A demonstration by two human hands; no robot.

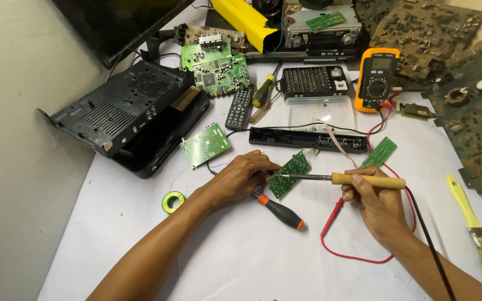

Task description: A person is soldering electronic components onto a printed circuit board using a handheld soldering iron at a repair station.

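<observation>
Now right hand (376, 203) grips soldering iron (336, 178) — left hand (236, 177) pins small circuit board (289, 173).

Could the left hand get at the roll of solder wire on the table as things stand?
Probably yes. The roll of solder wire lies just beside the left forearm on bare white table with nothing over it. But the left hand is pressing the small green board, so it would have to let go first.

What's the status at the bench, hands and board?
Left hand steadies small green circuit board. Right hand holds soldering iron, tip on board. Screwdriver lies under left hand.
</observation>
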